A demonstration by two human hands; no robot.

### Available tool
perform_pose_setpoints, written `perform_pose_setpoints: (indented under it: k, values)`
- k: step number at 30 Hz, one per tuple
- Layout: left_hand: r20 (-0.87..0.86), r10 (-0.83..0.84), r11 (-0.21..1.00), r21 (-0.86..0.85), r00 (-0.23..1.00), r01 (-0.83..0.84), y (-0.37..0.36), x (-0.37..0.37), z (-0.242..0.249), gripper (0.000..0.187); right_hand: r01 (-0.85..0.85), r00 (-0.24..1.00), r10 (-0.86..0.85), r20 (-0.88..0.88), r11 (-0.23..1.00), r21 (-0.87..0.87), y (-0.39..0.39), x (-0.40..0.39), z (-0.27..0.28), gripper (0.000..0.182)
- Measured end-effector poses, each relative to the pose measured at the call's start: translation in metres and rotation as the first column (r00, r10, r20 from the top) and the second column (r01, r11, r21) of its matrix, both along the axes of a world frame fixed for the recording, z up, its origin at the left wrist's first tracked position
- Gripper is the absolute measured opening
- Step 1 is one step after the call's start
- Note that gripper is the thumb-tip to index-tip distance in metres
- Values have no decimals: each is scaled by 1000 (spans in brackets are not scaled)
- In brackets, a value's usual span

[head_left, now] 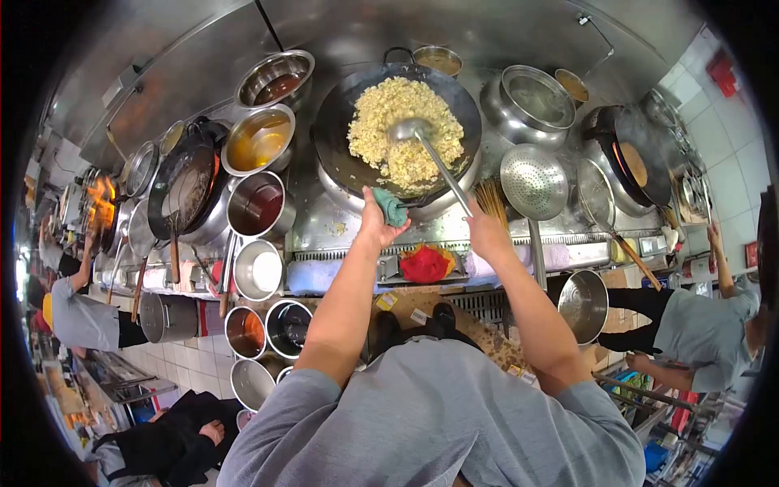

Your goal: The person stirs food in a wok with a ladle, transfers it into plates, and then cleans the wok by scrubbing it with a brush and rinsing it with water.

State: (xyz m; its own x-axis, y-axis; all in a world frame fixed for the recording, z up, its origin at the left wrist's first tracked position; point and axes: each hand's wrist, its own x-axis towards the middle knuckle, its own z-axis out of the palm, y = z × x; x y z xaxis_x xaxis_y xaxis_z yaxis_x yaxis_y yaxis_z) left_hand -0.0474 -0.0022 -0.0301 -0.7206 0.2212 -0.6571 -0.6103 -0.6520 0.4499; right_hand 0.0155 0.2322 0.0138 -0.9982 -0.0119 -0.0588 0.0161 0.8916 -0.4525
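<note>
A large black wok (333, 138) sits on the burner in front of me, heaped with fried rice (398, 101) that looks yellow with egg. My right hand (489, 235) grips the long handle of a steel ladle (442, 168), whose bowl rests on the rice. At the near rim of the wok, my left hand (381, 223) holds a folded green cloth (391, 208) against it. A bamboo brush (492, 199) stands just beyond my right hand. Beside it lies a perforated skimmer (534, 183). A red and yellow cloth (426, 265) lies on the stove's front ledge.
Steel pots of sauce (258, 203) and oil (260, 140) line the left side. A second wok (185, 187) stands further left, another (637, 154) at right. A steel pot (535, 101) sits behind the skimmer. Co-workers (85, 312) (702, 325) stand at both sides.
</note>
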Motion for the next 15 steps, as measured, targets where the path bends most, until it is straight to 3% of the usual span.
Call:
perform_pose_setpoints:
  k: [2, 3, 7, 10, 13, 15]
  values:
    - [10, 63, 986, -154, 998, -60, 2, -7, -11, 51, -29, 994, 19, 106, 996, 90, 27, 15, 16, 44]
    - [38, 65, 994, -90, 997, -62, 2, -11, -14, 33, -27, 995, 18, 96, 995, 93, 37, 13, 24, 44]
    - [102, -18, 1000, -8, 995, 19, 1, -16, -10, 16, -14, 1000, 13, 14, 993, 120, 32, -30, 23, 39]
    - [95, -39, 999, 35, 995, 36, 3, -27, -32, 15, -26, 999, 26, 22, 1000, -1, -25, -75, -16, 37]
    - [83, -12, 1000, 15, 996, 11, 6, -17, -15, 13, -38, 999, 38, -1, 998, -59, -52, -39, -11, 39]
    - [80, -6, 1000, -7, 997, 7, 5, -10, -13, 12, -155, 978, 156, 139, 988, -14, -26, -9, 1, 43]
